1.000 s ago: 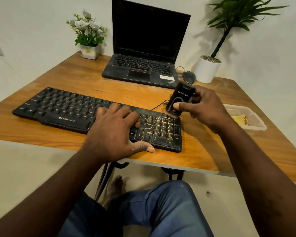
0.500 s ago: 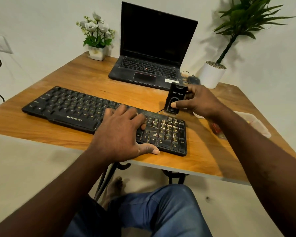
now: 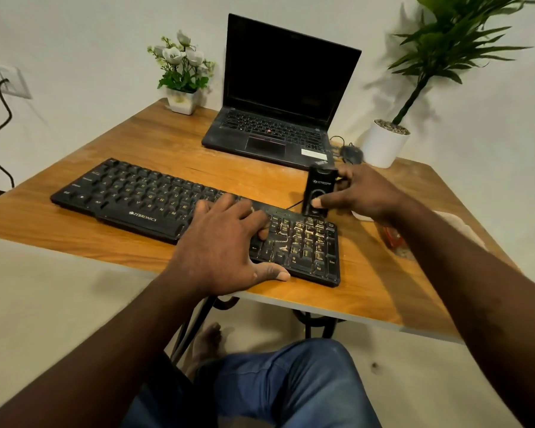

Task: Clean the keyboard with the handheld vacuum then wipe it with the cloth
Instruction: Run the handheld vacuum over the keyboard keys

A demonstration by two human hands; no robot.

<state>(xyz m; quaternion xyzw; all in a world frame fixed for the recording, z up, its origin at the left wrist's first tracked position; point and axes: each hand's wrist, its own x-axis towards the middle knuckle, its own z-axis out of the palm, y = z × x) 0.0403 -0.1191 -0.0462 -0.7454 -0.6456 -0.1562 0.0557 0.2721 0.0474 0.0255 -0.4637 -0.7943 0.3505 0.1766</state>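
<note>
The keyboard (image 3: 142, 196) lies across the near half of the tabletop (image 3: 155, 140). Its left and middle keys look dark and free of dirt, but on the number keys at the right end there are pale crumbs. So I judge that the vacuuming is in progress and not finished. The wiping is not begun. I cannot find the cloth with certainty, because the right arm covers the things at the far right.

The left hand (image 3: 220, 251) lies flat on the keys just left of the dirty part. Its grip is apart, with the fingers spread and the thumb along the near edge. It holds nothing and seems only to keep the keyboard steady. The vacuum (image 3: 318, 189) stands upright, with its lower end at the far edge of the keyboard's right end. The right hand (image 3: 365, 196) has its grip clamped on it: the thumb lies on the front face and the other fingers go around the back.
</note>
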